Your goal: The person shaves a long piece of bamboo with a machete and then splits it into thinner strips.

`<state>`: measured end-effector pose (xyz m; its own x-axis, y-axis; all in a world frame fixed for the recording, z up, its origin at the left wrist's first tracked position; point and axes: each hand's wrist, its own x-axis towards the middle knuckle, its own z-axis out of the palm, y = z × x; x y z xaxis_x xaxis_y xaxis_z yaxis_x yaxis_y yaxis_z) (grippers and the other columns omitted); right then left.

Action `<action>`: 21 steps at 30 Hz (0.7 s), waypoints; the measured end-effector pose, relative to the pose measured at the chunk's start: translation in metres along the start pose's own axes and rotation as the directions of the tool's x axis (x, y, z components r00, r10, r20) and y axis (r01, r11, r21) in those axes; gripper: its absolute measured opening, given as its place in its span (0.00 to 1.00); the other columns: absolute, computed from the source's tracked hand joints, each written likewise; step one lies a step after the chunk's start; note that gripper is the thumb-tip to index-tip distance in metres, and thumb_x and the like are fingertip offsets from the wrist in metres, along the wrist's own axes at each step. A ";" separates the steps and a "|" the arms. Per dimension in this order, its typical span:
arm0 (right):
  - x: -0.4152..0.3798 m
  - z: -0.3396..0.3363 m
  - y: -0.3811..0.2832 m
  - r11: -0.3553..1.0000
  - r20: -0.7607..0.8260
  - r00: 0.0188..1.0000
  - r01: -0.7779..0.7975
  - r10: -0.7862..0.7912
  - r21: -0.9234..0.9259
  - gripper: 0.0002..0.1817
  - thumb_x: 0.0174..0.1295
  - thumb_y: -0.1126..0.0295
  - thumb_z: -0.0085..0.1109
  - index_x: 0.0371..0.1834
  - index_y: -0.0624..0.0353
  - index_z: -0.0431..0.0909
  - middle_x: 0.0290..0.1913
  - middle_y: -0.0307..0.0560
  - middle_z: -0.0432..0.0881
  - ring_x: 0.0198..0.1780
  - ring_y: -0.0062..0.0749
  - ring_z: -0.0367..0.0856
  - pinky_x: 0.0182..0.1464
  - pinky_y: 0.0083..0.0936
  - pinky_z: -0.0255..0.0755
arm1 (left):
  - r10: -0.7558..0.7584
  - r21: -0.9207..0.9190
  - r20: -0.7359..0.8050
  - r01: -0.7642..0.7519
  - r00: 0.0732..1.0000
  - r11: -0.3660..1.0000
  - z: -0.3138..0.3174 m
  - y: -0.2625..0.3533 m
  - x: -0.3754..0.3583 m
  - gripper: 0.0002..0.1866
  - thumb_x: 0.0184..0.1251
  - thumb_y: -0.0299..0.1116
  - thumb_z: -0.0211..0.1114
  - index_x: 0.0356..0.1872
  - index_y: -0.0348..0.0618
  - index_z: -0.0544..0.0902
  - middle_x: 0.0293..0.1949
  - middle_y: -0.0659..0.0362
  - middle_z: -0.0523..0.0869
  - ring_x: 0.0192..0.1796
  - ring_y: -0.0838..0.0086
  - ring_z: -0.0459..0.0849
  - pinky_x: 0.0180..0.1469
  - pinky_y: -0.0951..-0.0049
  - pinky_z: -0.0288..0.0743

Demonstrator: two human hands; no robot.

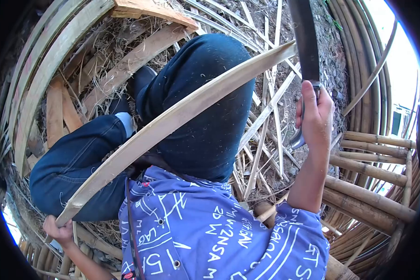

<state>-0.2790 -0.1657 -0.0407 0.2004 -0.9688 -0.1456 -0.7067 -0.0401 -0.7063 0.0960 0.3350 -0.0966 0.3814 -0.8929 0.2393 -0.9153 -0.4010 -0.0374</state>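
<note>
A long pale strip of split bamboo (172, 116) slants across my lap, from lower left to upper right. Its lower end is gripped in my left hand (59, 232), whose fingers are closed round it. On the right, my right hand (316, 112) is wrapped round the handle of a large knife (305, 42), with the broad dark blade pointing up. The strip's far end lies close to the blade; whether they touch I cannot tell. Beneath the strip are my bent legs in dark jeans (196, 93).
Bamboo poles (368, 179) form a rack at the right, with more upright poles (364, 70) behind. Curved pale slats (46, 70) stand at the upper left. Thin strips and shavings (266, 135) litter the ground, near wooden planks (135, 60).
</note>
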 end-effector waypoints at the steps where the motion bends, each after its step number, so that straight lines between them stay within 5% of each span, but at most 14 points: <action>1: 0.000 0.000 0.004 0.999 0.003 0.999 -0.039 0.039 0.000 0.19 0.70 0.52 0.53 0.31 0.58 0.72 0.15 0.31 0.69 0.13 0.12 0.65 0.16 0.14 0.58 | 0.011 -0.010 -0.006 -0.011 1.000 1.000 -0.001 0.002 0.002 0.38 0.61 0.68 0.56 0.17 0.38 0.61 0.16 0.50 0.57 0.18 0.52 0.62 0.23 0.57 0.52; 17: -0.014 0.015 0.012 0.997 0.077 0.994 -0.076 0.074 0.024 0.18 0.69 0.56 0.53 0.31 0.61 0.72 0.16 0.33 0.71 0.15 0.15 0.69 0.18 0.18 0.62 | 0.068 0.008 -0.032 -0.068 0.997 0.998 -0.003 -0.019 -0.010 0.36 0.62 0.65 0.57 0.19 0.36 0.63 0.17 0.48 0.59 0.19 0.48 0.63 0.24 0.55 0.52; 19: -0.017 0.013 0.009 0.993 0.119 0.989 -0.100 0.093 0.060 0.18 0.70 0.56 0.53 0.32 0.61 0.72 0.16 0.34 0.71 0.16 0.16 0.70 0.19 0.19 0.62 | -0.060 0.052 0.240 0.049 0.969 0.997 -0.005 -0.058 -0.049 0.37 0.60 0.64 0.60 0.40 0.27 0.77 0.30 0.42 0.77 0.33 0.44 0.74 0.37 0.53 0.65; 21: -0.018 0.013 0.007 0.991 0.132 0.985 -0.124 0.116 0.057 0.18 0.70 0.55 0.53 0.33 0.62 0.73 0.16 0.35 0.72 0.17 0.17 0.71 0.20 0.20 0.63 | -0.030 0.058 0.180 0.020 0.983 0.998 -0.002 -0.055 -0.047 0.37 0.60 0.64 0.60 0.39 0.28 0.77 0.29 0.42 0.77 0.32 0.44 0.73 0.37 0.53 0.65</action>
<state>-0.2788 -0.1450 -0.0520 0.2045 -0.9263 -0.3163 -0.6867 0.0946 -0.7208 0.1279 0.3990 -0.1041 0.4259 -0.9027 0.0619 -0.8984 -0.4300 -0.0889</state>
